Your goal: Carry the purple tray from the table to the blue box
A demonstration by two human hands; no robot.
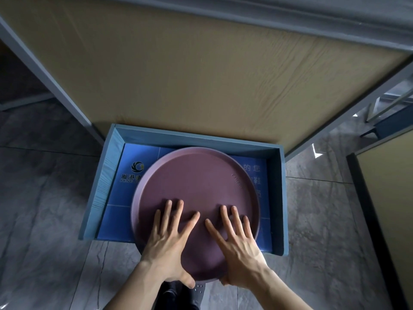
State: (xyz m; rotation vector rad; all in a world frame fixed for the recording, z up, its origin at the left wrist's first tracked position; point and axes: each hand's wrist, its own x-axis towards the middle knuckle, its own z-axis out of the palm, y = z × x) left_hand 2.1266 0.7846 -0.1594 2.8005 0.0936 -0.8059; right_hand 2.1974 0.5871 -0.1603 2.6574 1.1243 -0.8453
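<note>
tray: the round purple tray sits in the blue box, its 12 o'clock rim close to the box's far wall, its 6 o'clock rim hanging out past the box's open near side, over the floor.
left hand: the left hand lies flat on the tray at 7 o'clock, fingers spread on top, thumb hooked under the near rim.
right hand: the right hand lies flat at 5 o'clock, fingers spread on top, gripping the near rim; the thumb is hidden.
box edges: bare blue floor shows at 9 o'clock of the tray; at 3 o'clock only a narrow strip before the wall.
bed: a tan mattress in a grey frame rises just behind the box at 12 o'clock.
floor: grey tiles lie open at 9 and 3 o'clock of the box.
shoe: a dark shoe shows under the tray's near rim at 6 o'clock.
</note>
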